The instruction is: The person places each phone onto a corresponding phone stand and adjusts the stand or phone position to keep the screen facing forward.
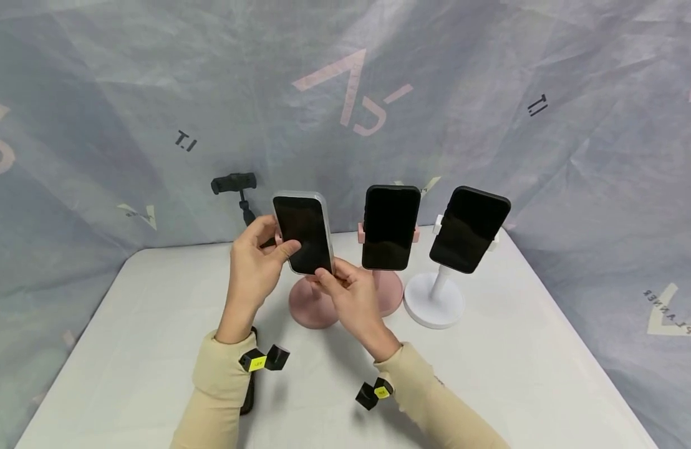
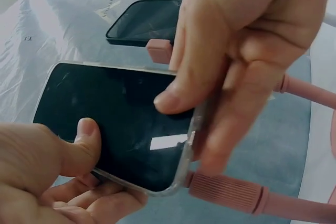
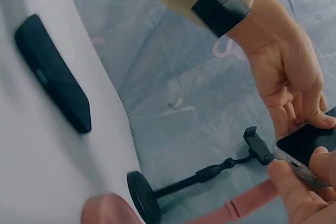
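Note:
A smartphone in a clear case (image 1: 305,227) stands tilted at the head of a pink phone stand (image 1: 314,305), its dark screen facing me. My left hand (image 1: 254,265) grips its left edge, thumb on the screen and fingers behind. At the lower right corner my right hand (image 1: 353,299) pinches the phone between thumb and fingers. In the left wrist view both thumbs press on the screen of the phone (image 2: 115,114), and the stand's ribbed pink neck (image 2: 226,192) runs out below it. The stand's clamp is mostly hidden behind the phone and my left hand.
To the right, a black phone (image 1: 391,227) sits in a second pink stand (image 1: 389,293), and another phone (image 1: 470,229) leans in a white stand (image 1: 434,302). A black stand (image 1: 234,183) with a bare clamp is behind my left hand. One phone (image 3: 52,74) lies on the table.

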